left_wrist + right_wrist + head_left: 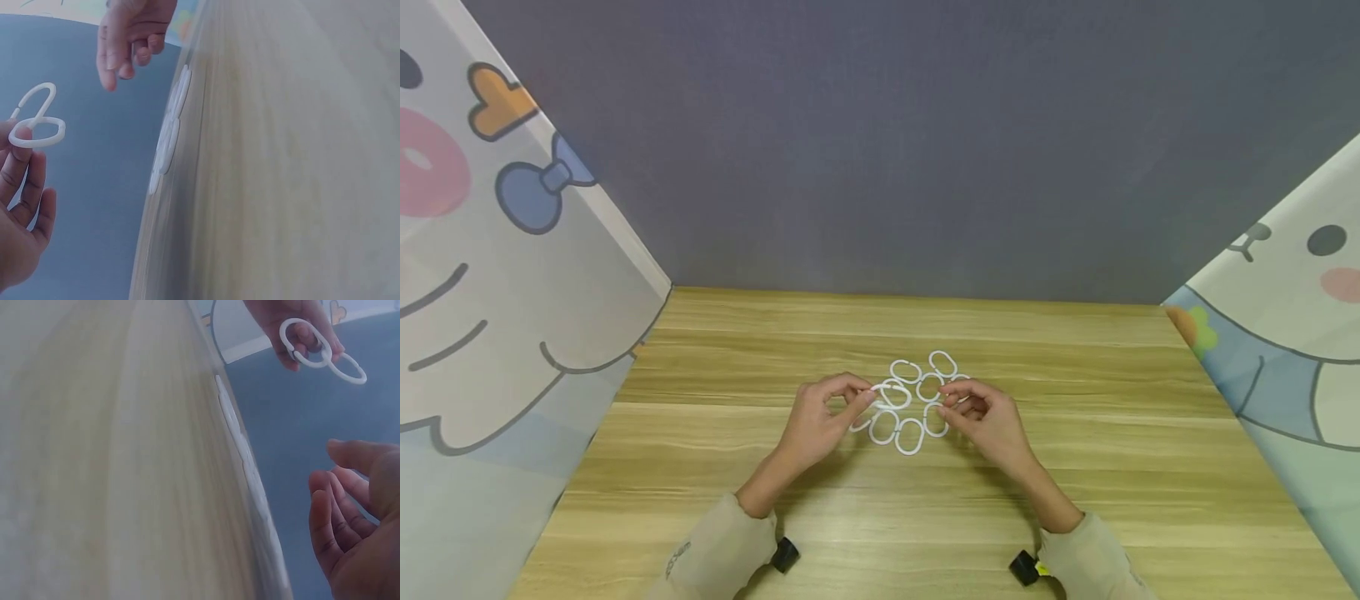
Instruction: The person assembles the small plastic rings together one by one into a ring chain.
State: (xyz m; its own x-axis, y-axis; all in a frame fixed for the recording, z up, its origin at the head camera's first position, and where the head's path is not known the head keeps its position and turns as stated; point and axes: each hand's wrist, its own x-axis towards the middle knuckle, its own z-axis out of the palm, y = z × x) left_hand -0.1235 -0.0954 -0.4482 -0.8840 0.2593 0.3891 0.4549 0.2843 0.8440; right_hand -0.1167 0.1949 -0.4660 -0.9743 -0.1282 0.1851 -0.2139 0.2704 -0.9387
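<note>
My left hand (820, 421) pinches one of two linked white oval rings (353, 380), which look like shower curtain rings, between thumb and fingertips. The second ring (47, 87) hangs through the first, off the table; a small split shows in its loop. Facing it, my right hand (992, 421) has thumb and bent fingers apart, with nothing between them in the right wrist view. Below both hands, several more white rings (909, 452) lie flat in a loose cluster. The right fingers hide part of some of these.
The wood-grain table (910, 533) runs back to a dark grey panel (910, 167). Cartoon-printed walls stand at the left (587, 292) and right (1285, 333). A small black camera (785, 555) sits at the left wrist, another (1024, 568) at the right.
</note>
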